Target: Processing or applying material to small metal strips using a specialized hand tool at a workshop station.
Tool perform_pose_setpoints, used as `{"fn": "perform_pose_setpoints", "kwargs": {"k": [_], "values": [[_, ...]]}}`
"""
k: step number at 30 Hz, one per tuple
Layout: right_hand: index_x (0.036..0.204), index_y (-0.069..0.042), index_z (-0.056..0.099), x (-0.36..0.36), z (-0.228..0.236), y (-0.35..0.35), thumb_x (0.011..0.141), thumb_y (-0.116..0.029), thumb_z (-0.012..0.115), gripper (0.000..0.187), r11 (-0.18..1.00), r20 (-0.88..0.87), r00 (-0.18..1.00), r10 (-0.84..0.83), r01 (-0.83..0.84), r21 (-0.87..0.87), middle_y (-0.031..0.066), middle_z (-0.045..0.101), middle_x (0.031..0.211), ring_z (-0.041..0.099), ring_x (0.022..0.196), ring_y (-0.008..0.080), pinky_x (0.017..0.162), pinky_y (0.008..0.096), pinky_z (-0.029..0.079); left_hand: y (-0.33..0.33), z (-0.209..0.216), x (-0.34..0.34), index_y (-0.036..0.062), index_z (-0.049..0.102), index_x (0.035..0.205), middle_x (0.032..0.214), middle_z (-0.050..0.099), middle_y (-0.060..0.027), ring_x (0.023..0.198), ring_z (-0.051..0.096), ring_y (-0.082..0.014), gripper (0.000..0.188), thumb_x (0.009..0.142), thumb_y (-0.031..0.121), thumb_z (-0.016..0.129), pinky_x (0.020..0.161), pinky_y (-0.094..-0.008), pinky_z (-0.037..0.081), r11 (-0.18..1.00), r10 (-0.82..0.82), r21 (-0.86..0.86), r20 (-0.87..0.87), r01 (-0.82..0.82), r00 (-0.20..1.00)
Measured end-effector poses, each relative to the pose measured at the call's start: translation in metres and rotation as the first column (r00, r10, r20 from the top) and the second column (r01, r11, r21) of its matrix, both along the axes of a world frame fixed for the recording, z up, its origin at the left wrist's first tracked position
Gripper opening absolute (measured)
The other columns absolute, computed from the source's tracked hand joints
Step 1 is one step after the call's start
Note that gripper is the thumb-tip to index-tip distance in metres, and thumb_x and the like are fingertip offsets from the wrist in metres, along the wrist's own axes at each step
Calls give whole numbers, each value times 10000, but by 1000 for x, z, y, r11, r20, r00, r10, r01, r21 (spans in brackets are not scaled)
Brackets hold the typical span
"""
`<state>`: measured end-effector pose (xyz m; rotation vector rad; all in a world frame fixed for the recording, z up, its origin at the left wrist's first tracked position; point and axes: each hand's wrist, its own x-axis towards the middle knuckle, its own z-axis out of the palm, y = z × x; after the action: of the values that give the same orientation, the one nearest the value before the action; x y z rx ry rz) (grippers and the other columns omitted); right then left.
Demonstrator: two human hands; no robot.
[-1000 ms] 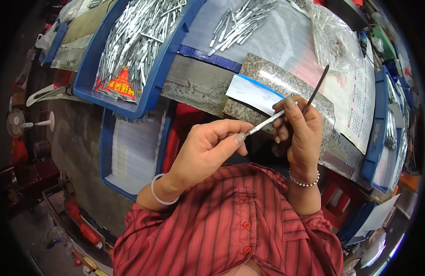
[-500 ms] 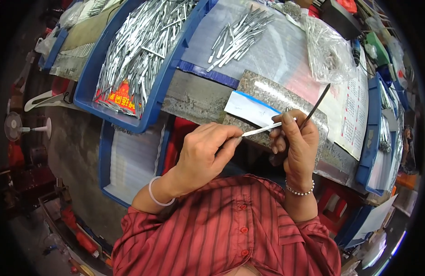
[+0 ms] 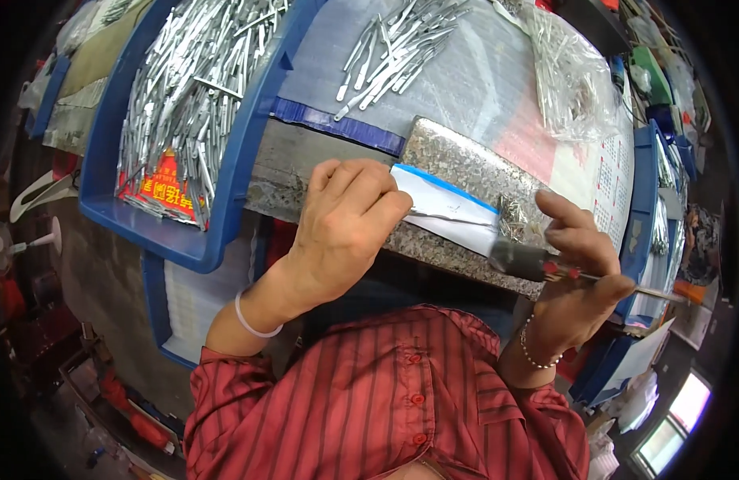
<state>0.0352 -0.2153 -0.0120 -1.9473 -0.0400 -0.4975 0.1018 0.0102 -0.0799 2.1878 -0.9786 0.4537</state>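
My left hand (image 3: 349, 216) is closed in a pinch on one end of a thin metal strip (image 3: 453, 218), which lies across a white pad with a blue edge (image 3: 465, 232). My right hand (image 3: 581, 280) grips a tool with a dark handle (image 3: 517, 260), a red band and a thin shaft. That tool is smeared by motion, so its exact kind cannot be made out. Its handle end hangs over the right end of the pad, and its shaft points right. Under the pad lies a speckled stone slab (image 3: 453, 148) at the bench edge.
A blue tray (image 3: 233, 160) full of silvery metal strips stands at left, with another blue tray (image 3: 153, 304) below it. More strips (image 3: 401, 56) lie fanned on the bench sheet. A clear plastic bag (image 3: 573, 88) and further blue trays (image 3: 645, 200) are at right.
The strip has come down from mid-air onto the pad. My right hand has let go of it, moved right and turned the tool so that its handle end points left.
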Motion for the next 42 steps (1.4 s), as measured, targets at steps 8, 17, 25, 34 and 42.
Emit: {"fn": "perform_pose_setpoints", "kwargs": {"k": [8, 17, 25, 34, 42], "values": [[964, 62, 650, 19, -6, 36, 1001, -512, 330, 658, 960, 156, 951, 268, -278, 40, 215, 692, 972, 694, 854, 314, 772, 344, 548, -2, 5, -3, 70, 640, 908, 896, 591, -44, 916, 598, -234, 169, 742, 84, 664, 814, -386, 385, 999, 16, 37, -86, -13, 996], [962, 38, 655, 29, 7, 35, 987, -309, 469, 395, 970, -95, 974, 206, -216, -111, 225, 686, 907, 692, 800, 326, 719, 356, 561, 5, 3, -3, 69, 623, 916, 914, 578, -57, 871, 586, -225, 182, 736, 98, 629, 803, -378, 376, 996, 12, 90, -95, -3, 995], [970, 14, 602, 3, 18, -9, 1008, -466, 364, 537, 952, 7, 982, 190, -183, -244, 256, 670, 902, 674, 810, 345, 713, 416, 570, -3, -1, 1, 59, 599, 907, 913, 559, -61, 885, 572, -215, 196, 718, 105, 625, 824, -393, 378, 995, -44, 87, -23, 46, 999], [821, 81, 687, -17, 3, -17, 995, -507, 285, 734, 988, 20, 1000, -7, 10, -151, 207, 684, 818, 635, 701, 274, 670, 356, 498, 24, 13, -30, 44, 598, 946, 927, 574, -104, 922, 590, -233, 209, 753, 126, 597, 828, -426, 396, 975, 92, 196, 68, -104, 993], [962, 21, 504, -47, 1, 12, 999, -275, 394, 317, 921, -172, 961, 217, -143, 362, 227, 618, 842, 457, 500, 120, 480, 216, 372, 124, 6, -136, 66, 619, 848, 847, 601, -78, 819, 594, -251, 108, 763, 84, 682, 755, -386, 430, 904, 409, 205, -161, -375, 898]]}}
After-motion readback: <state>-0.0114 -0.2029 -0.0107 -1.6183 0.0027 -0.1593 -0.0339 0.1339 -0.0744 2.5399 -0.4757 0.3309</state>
